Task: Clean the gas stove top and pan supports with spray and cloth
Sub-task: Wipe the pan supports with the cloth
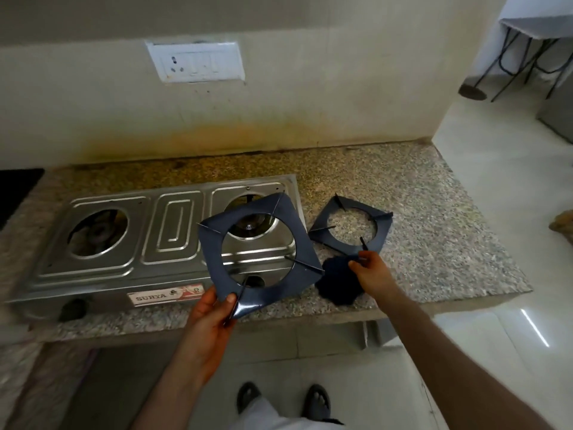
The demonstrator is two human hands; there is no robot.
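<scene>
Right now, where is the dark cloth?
The dark cloth lies on the granite counter, right of the stove, under the right hand and just before the second pan support.

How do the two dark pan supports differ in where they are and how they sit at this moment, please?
The near pan support is lifted and tilted over the stove, gripped at its corner by the left hand; the far pan support lies flat on the granite counter. The right hand holds a dark cloth by the far one's edge. Both are dark square frames with round openings and thin prongs.
</scene>
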